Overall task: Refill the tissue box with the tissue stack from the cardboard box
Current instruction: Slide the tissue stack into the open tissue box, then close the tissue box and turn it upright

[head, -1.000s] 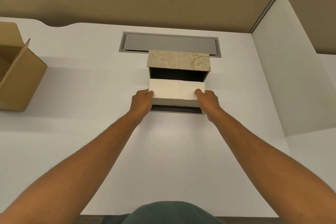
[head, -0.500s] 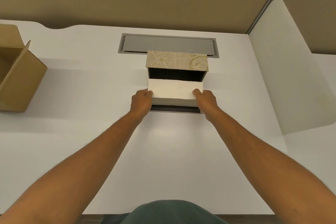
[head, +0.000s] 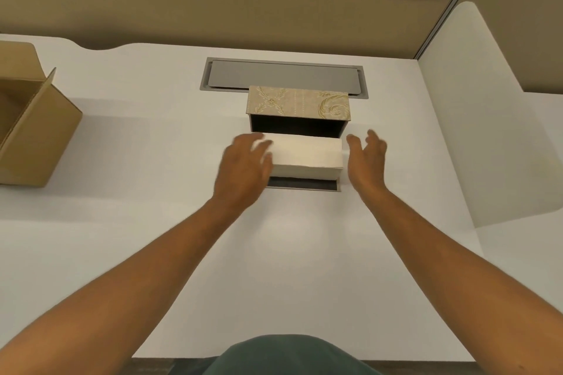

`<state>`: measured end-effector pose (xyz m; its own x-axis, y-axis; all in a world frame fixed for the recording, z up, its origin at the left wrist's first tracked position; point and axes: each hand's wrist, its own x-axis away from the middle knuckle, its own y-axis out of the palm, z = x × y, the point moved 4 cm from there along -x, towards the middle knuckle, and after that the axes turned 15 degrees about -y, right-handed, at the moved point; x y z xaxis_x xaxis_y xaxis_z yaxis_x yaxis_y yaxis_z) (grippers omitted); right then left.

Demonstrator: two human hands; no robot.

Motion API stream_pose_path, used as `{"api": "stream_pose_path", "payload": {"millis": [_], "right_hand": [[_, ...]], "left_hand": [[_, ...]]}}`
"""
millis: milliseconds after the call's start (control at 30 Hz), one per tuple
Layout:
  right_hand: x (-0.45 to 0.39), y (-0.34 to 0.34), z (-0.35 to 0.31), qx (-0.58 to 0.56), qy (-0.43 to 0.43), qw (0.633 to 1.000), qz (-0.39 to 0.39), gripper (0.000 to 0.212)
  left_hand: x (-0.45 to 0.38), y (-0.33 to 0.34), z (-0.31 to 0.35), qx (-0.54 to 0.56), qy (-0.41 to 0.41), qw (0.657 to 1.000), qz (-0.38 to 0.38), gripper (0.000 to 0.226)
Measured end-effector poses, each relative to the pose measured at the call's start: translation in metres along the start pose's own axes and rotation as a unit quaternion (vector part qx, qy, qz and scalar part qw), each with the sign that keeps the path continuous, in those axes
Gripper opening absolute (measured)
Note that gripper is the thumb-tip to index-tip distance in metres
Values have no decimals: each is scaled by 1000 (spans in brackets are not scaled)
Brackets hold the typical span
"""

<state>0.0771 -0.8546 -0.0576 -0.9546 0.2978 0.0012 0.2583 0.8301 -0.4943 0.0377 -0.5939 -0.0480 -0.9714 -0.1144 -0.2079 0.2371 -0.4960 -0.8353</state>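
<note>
Cardboard box (head: 27, 128) cut off left

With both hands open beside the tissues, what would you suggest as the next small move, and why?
Probably push the tissue stack further back into the tissue box. It sits only partly inside the dark opening, with its front overhanging the flap lying on the desk. The left hand and right hand flank it with fingers spread, gripping nothing, so pressing on its front face seems the natural step.

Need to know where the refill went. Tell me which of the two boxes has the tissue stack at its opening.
The patterned tissue box at desk centre: the white tissue stack sits at its open front. The plain cardboard box stands apart at the left edge.
</note>
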Motion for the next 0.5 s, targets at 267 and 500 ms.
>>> {"api": "stream_pose_path", "payload": {"millis": [267,500], "right_hand": [[-34,21,-90,219,-383,886,-144,67],[-67,57,-103,404,-342,782,-330,103]], "left_hand": [[0,46,39,-167,143,964,-151,54],[2,50,35,-168,149,964,-140,53]]}}
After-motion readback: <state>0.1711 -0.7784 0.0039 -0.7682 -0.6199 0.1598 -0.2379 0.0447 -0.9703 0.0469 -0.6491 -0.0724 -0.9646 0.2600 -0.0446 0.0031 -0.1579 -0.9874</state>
